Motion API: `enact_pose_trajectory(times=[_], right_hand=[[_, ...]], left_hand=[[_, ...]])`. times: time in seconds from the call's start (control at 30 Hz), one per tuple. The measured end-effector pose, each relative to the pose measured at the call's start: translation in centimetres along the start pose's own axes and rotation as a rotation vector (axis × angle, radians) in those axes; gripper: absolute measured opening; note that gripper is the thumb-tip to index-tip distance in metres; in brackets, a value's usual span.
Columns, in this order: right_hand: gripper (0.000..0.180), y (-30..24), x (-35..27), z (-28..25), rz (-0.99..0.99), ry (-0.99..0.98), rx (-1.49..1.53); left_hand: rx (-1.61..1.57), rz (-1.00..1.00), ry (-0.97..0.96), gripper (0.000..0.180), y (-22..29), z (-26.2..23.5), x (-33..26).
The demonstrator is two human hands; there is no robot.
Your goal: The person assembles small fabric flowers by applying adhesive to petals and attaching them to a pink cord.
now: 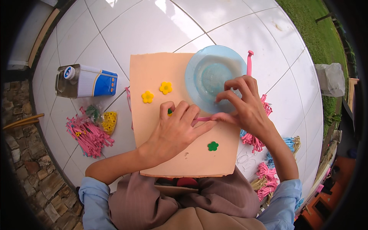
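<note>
A thin pink stick (203, 119) is pinched in my left hand (172, 128), above a tan board (161, 161). Small yellow and green bits (170, 112) show between its fingers; their shape is mostly hidden. My right hand (247, 107) hovers at the near right rim of a light blue glass plate (193, 73), fingers bent and thumb apart from them. Its thumb tip comes close to the pink stick's end; whether they touch I cannot tell. Two yellow plastic flowers (165, 87) and a green flower (212, 146) lie on the board.
Another pink stick with a flat head (250, 61) sticks out beyond my right hand. At left are a metal can (86, 81), a pile of pink sticks (90, 134) and a bag of yellow pieces (109, 122). Pink bundles (266, 176) and blue ones lie at right on white tiles.
</note>
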State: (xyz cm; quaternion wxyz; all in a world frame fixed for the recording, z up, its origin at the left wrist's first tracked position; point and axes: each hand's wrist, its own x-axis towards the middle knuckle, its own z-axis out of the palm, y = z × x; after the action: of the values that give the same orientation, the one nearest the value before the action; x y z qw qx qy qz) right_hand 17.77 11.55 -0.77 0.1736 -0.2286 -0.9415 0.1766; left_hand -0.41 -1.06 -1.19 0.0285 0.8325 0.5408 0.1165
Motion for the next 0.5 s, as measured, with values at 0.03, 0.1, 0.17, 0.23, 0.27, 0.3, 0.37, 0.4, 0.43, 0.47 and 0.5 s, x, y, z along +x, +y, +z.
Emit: enact_pose_trajectory(times=[0.03, 0.1, 0.17, 0.23, 0.27, 0.3, 0.37, 0.4, 0.43, 0.47, 0.5], right_hand=[[0.044, 0.0, 0.0, -0.2, 0.002, -0.001, -0.001], [0.038, -0.2, 0.2, -1.2, 0.135, 0.057, 0.241], [0.037, -0.2, -0.3, -2.1, 0.1, 0.058, 0.21], [0.037, -0.1, -1.5, -2.5, 0.069, 0.055, 0.177], [0.035, -0.2, -2.2, -2.6, -0.015, 0.075, 0.073], [0.034, -0.4, -3.0, -2.7, -0.097, 0.094, -0.033], [0.037, -0.6, -4.1, -2.7, -0.075, 0.055, -0.066], [0.038, -0.7, -4.4, -2.5, -0.064, 0.034, -0.067], [0.039, -0.8, -4.7, -2.4, -0.052, 0.013, -0.068], [0.04, -0.8, -5.0, -2.1, -0.058, 0.015, -0.071], [0.04, -0.8, -4.9, -1.9, -0.053, 0.014, -0.068]], left_hand=[[0.014, -0.003, 0.002, 0.041, 0.0, 0.1, 0.0], [0.021, -0.007, 0.003, 0.042, 0.1, 0.2, 0.0], [0.044, -0.023, 0.003, 0.044, 0.1, 0.1, 0.0], [0.018, -0.022, -0.015, 0.044, 0.0, 0.0, 0.1], [0.001, -0.022, -0.031, 0.044, -0.1, -0.1, 0.2], [-0.011, -0.019, -0.032, 0.044, -0.1, -0.1, 0.2], [0.005, -0.022, -0.024, 0.045, -0.1, -0.1, 0.3], [-0.013, -0.034, -0.011, 0.045, -0.1, -0.2, 0.4], [-0.022, -0.029, -0.015, 0.045, 0.0, -0.3, 0.5], [-0.024, -0.039, -0.03, 0.044, 0.0, -0.5, 0.7], [-0.02, -0.053, -0.046, 0.043, 0.0, -0.6, 0.7]])
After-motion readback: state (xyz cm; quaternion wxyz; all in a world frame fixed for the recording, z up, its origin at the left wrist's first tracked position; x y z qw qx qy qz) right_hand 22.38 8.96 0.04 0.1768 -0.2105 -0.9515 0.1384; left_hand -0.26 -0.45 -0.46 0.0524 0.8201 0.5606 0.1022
